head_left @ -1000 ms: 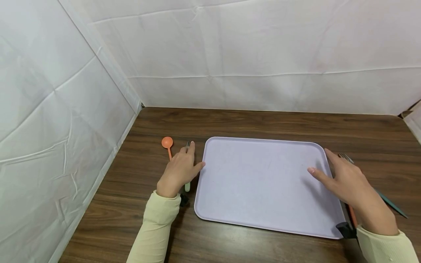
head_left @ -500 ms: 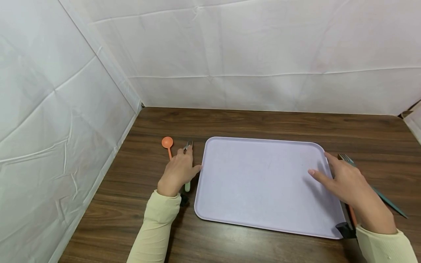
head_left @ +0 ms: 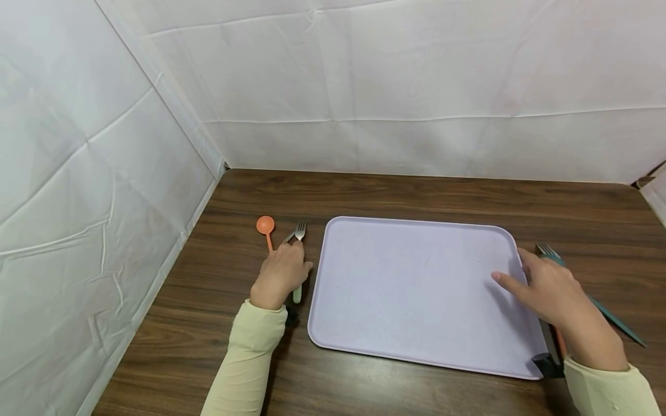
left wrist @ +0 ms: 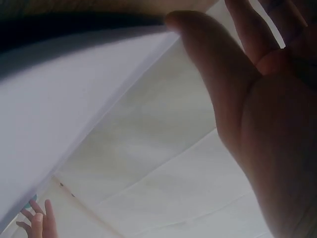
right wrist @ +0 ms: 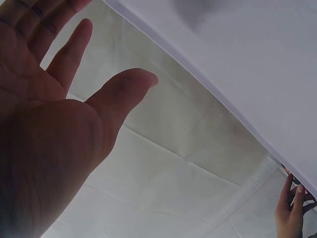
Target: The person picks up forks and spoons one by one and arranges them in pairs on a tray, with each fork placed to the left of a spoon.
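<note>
A lilac tray [head_left: 416, 289] lies flat on the table. My left hand [head_left: 281, 271] is at its left, over a fork [head_left: 300, 230] with a pale green handle, fingers bent down and apart from the tray. Under its fingertips shows a thin grey tip [head_left: 289, 237] of unclear kind. An orange spoon [head_left: 265, 224] lies left of them, its handle partly covered. My right hand [head_left: 557, 289] hovers at the tray's right edge, thumb stretched over the tray. Beneath it lie fork tines [head_left: 546, 251], a teal handle [head_left: 619, 325] and an orange-red handle [head_left: 559, 342], all partly hidden.
The dark wooden table [head_left: 395, 196] meets a white cloth wall [head_left: 416, 86] behind and another cloth wall [head_left: 104, 231] at the left. A black wrist mount [head_left: 547, 365] sits close above the tray's near right corner.
My left hand has drawn back slightly and its fingers have bent, uncovering the fork's tines; its thumb has come away from the tray edge. My right fingers have dipped a little. The tray stays put.
</note>
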The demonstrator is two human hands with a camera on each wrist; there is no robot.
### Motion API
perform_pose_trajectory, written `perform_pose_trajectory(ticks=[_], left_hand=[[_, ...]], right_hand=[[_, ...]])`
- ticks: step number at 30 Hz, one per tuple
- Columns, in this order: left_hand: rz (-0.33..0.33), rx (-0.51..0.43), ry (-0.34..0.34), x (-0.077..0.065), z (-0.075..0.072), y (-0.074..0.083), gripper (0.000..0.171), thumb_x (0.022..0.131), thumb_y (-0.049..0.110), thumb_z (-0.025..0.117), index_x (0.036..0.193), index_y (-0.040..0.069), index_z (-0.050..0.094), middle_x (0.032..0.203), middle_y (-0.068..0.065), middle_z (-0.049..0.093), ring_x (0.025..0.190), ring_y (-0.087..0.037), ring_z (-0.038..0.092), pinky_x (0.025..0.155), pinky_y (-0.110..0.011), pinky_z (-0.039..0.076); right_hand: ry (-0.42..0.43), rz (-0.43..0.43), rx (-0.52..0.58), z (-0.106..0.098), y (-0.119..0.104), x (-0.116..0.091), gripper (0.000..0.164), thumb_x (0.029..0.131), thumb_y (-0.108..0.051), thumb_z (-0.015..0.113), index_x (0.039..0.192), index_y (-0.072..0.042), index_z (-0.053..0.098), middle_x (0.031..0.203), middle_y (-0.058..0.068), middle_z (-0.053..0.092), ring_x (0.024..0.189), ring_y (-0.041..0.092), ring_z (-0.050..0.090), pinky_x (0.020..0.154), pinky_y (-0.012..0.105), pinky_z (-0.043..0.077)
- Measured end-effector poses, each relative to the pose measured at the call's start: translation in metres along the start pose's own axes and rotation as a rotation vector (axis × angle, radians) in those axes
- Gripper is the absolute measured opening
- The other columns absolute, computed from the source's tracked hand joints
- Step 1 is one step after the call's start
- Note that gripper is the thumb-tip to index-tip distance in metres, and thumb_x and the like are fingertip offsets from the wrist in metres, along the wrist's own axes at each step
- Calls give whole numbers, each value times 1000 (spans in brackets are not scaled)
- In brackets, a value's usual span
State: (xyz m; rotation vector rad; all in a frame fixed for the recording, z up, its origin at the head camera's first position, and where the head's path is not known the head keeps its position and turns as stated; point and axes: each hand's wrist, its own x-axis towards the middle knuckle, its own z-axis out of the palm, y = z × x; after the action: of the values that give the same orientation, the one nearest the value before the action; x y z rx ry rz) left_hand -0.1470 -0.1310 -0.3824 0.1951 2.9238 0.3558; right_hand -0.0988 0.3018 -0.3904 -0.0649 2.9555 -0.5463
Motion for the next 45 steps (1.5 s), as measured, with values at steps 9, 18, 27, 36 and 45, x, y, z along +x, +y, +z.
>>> perform_pose_trajectory(ticks=[9, 18, 27, 36, 45], left_hand=[[-21, 12, -15, 2, 3, -4, 38, 79, 22, 73, 102, -4, 58, 84, -19, 61, 75, -34, 61, 58, -43, 50], [4, -9, -12, 6, 4, -8, 22, 76, 8, 69, 91, -3, 58, 77, -15, 58, 74, -32, 59, 65, -44, 49], [20, -11, -28, 5, 1, -10, 5, 72, 0, 59, 72, 3, 55, 63, -8, 52, 61, -24, 52, 56, -38, 45], [16, -17, -19, 2, -1, -9, 10, 72, 1, 58, 65, 7, 53, 62, -7, 52, 60, -23, 51, 55, -36, 44], [21, -99, -12, -3, -2, -11, 6, 71, 5, 58, 74, 6, 53, 64, -6, 48, 61, -24, 48, 59, -38, 39]], right_hand=[[-13, -4, 1, 2, 5, 0, 90, 86, -58, 53, 128, 20, 36, 111, 39, 49, 96, 50, 50, 69, 58, 42], [-7, -66, -5, 4, 8, -1, 75, 88, -51, 55, 118, 18, 46, 92, 34, 57, 78, 42, 55, 61, 51, 43], [-67, -60, -28, 6, 8, -4, 47, 91, -48, 52, 69, -7, 45, 57, 2, 37, 51, 17, 38, 45, 31, 31], [-58, -84, -28, 5, 13, -4, 33, 86, -30, 65, 82, 1, 53, 62, 6, 46, 57, 21, 44, 47, 34, 36], [-76, -43, -49, 2, 16, -3, 40, 73, -5, 64, 109, 11, 55, 80, 21, 59, 68, 34, 52, 53, 44, 43]])
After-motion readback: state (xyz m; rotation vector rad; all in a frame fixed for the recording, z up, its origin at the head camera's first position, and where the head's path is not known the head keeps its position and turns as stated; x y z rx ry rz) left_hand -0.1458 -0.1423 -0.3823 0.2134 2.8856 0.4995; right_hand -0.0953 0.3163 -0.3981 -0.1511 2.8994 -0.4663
